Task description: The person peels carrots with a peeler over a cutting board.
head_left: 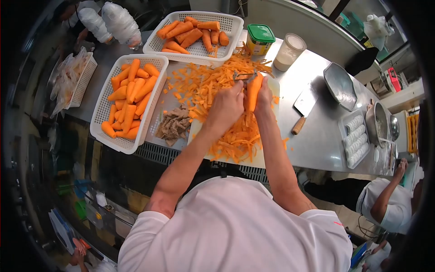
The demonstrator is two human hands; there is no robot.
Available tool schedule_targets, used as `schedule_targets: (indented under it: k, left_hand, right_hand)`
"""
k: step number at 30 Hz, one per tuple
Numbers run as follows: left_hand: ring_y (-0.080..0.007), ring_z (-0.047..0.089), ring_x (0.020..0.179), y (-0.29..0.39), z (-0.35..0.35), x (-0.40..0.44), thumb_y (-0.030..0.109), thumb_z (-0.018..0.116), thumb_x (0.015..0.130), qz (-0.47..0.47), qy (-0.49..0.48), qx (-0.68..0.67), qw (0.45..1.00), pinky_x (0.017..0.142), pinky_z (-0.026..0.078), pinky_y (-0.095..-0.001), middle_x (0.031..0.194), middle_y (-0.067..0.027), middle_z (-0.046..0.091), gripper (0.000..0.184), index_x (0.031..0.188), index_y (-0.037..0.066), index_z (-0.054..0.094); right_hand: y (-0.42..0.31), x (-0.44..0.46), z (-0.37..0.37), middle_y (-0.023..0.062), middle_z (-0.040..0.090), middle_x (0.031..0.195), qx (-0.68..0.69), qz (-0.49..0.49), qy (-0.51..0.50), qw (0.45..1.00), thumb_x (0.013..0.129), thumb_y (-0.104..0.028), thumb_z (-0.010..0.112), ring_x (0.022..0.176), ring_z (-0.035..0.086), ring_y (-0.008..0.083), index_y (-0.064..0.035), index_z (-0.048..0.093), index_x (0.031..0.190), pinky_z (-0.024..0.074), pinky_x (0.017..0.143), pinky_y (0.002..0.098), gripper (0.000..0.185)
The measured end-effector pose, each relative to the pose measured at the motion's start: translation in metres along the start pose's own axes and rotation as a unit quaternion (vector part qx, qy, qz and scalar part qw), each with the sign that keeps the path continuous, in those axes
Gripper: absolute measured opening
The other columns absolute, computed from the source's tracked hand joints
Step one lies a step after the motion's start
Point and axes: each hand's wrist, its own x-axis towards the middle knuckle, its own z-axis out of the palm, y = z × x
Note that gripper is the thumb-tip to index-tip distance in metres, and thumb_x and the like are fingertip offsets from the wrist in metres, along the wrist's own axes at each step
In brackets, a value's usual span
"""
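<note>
My left hand is closed on a peeler, whose head lies at the upper end of a carrot. That carrot is held upright in my right hand, its fingers wrapped round the far side. Orange peelings are heaped behind and below both hands, partly over a pale cutting board. To the left, a white basket holds several smooth carrots. Another white basket at the back holds more carrots.
A cleaver lies right of the board. Behind are a green-lidded tub and a clear container. Brown scraps sit by the left basket. A metal tray and a tray of white rolls stand right. Another person is at right.
</note>
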Motion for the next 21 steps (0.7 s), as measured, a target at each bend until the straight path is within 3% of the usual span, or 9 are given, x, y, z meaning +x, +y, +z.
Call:
schedule_targets:
  k: [3, 4, 6, 8, 12, 16, 18, 19, 21]
  left_hand:
    - [-0.0331, 0.07, 0.079, 0.009, -0.003, -0.048, 0.008, 0.061, 0.089, 0.016, -0.032, 0.037, 0.999, 0.07, 0.051, -0.04, 0.09, -0.0259, 0.068, 0.034, 0.122, -0.001, 0.063]
    - [-0.033, 0.07, 0.078, 0.005, -0.014, -0.063, 0.008, 0.061, 0.089, 0.005, -0.084, 0.024, 0.996, 0.07, 0.051, -0.0401, 0.089, -0.026, 0.068, 0.034, 0.122, -0.002, 0.063]
    - [-0.0329, 0.07, 0.078, 0.009, -0.021, -0.067, 0.008, 0.061, 0.089, -0.013, -0.138, 0.009, 0.99, 0.07, 0.051, -0.0402, 0.089, -0.0261, 0.068, 0.034, 0.122, -0.002, 0.063]
    - [-0.0329, 0.07, 0.079, 0.025, -0.03, -0.039, 0.008, 0.061, 0.089, -0.03, -0.06, -0.016, 0.998, 0.07, 0.052, -0.0403, 0.09, -0.0259, 0.068, 0.034, 0.121, -0.002, 0.063]
    - [-0.0275, 0.068, 0.071, 0.002, 0.0, 0.012, 0.007, 0.06, 0.089, -0.007, -0.011, -0.014, 1.0, 0.068, 0.051, -0.0373, 0.088, -0.0258, 0.067, 0.034, 0.122, -0.002, 0.063]
    - [-0.0287, 0.067, 0.07, 0.013, 0.0, -0.054, 0.007, 0.061, 0.088, 0.021, -0.026, 0.051, 0.998, 0.068, 0.051, -0.0372, 0.088, -0.0264, 0.066, 0.034, 0.121, -0.002, 0.064]
    - [-0.0344, 0.068, 0.075, 0.017, -0.025, -0.078, 0.008, 0.062, 0.088, -0.021, -0.181, -0.03, 0.983, 0.067, 0.051, -0.04, 0.087, -0.0271, 0.065, 0.034, 0.121, -0.003, 0.063]
    - [-0.0344, 0.068, 0.075, 0.023, -0.027, -0.074, 0.008, 0.062, 0.088, -0.025, -0.183, -0.031, 0.982, 0.067, 0.051, -0.04, 0.087, -0.0271, 0.065, 0.034, 0.121, -0.003, 0.063]
    - [-0.0386, 0.068, 0.08, 0.03, -0.03, -0.047, 0.008, 0.063, 0.088, -0.023, -0.059, -0.014, 0.998, 0.068, 0.051, -0.0405, 0.09, -0.0277, 0.066, 0.035, 0.121, -0.003, 0.063]
  right_hand:
    - [-0.002, 0.007, -0.01, 0.0128, 0.066, 0.099, 0.047, -0.019, -0.012, 0.999, 0.105, -0.053, 0.021, 0.074, 0.062, 0.0217, -0.0036, 0.055, 0.12, 0.0556, 0.066, 0.0349, 0.062]
    - [-0.001, 0.01, -0.017, 0.0128, 0.066, 0.099, 0.049, -0.022, -0.006, 0.999, 0.105, -0.053, 0.021, 0.074, 0.062, 0.0217, -0.0036, 0.055, 0.12, 0.0556, 0.066, 0.0349, 0.062]
    - [0.005, 0.015, -0.027, 0.0113, 0.066, 0.092, 0.117, -0.006, -0.031, 0.993, 0.104, -0.055, 0.026, 0.074, 0.062, 0.0208, -0.0034, 0.056, 0.119, 0.0547, 0.066, 0.0341, 0.061]
    - [0.0, 0.001, -0.021, 0.0108, 0.066, 0.091, 0.1, 0.007, -0.031, 0.994, 0.104, -0.055, 0.027, 0.075, 0.062, 0.0206, -0.004, 0.056, 0.118, 0.0548, 0.066, 0.0344, 0.06]
    - [0.006, 0.005, -0.013, 0.0096, 0.063, 0.087, 0.091, 0.037, -0.073, 0.993, 0.104, -0.054, 0.028, 0.076, 0.062, 0.0202, -0.0049, 0.055, 0.116, 0.0551, 0.067, 0.0351, 0.057]
    - [-0.003, 0.01, -0.018, 0.0096, 0.063, 0.087, 0.117, 0.021, -0.049, 0.992, 0.104, -0.054, 0.03, 0.076, 0.063, 0.0204, -0.0047, 0.055, 0.115, 0.0551, 0.067, 0.0346, 0.056]
    - [-0.003, 0.019, -0.028, 0.0137, 0.065, 0.09, 0.119, -0.018, -0.019, 0.992, 0.105, -0.052, 0.028, 0.074, 0.061, 0.023, -0.0032, 0.054, 0.119, 0.0534, 0.064, 0.0359, 0.057]
    - [-0.002, 0.017, -0.029, 0.0137, 0.065, 0.09, 0.119, -0.014, -0.016, 0.993, 0.105, -0.052, 0.028, 0.074, 0.061, 0.023, -0.0032, 0.054, 0.119, 0.0534, 0.064, 0.0359, 0.057]
    - [-0.001, 0.015, -0.021, 0.0151, 0.066, 0.096, 0.088, -0.021, -0.029, 0.995, 0.106, -0.051, 0.026, 0.076, 0.061, 0.0232, -0.0029, 0.054, 0.12, 0.0531, 0.065, 0.0355, 0.057]
